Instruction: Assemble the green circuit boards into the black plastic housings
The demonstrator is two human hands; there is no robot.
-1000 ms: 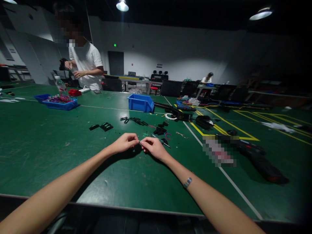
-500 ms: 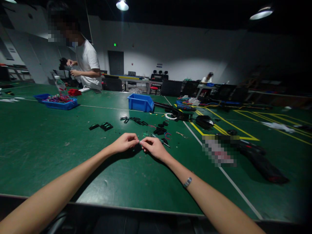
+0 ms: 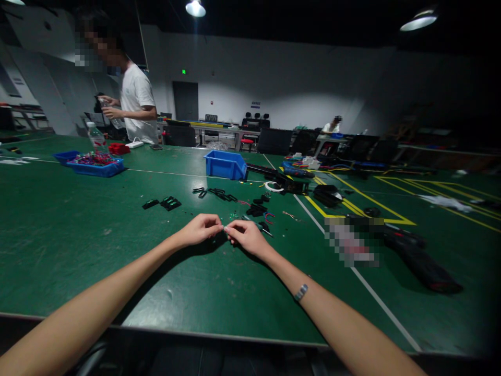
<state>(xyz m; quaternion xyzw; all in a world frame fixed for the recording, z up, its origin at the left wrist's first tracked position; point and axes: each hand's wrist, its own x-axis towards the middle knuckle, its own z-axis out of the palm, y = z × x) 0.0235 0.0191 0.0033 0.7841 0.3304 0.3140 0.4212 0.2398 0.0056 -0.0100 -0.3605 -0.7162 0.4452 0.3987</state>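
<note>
Above the green table, my left hand and my right hand meet fingertip to fingertip, both pinched closed. Whatever sits between the fingertips is too small to name. Just beyond them lie tiny green pieces and a screwdriver partly hidden by my right hand. Black rectangular frames are scattered farther off, with black parts and short red wires to their right. Black pieces with green boards rest to the left.
A blue bin stands at mid-table. A blue tray of coloured wires and a plastic bottle are at the left. A black tool lies at the right. Across the table a person in a white shirt holds a bottle.
My hands stay pinched together in nearly the same place. The person across the table has shifted slightly left, hands lower on the bottle.
</note>
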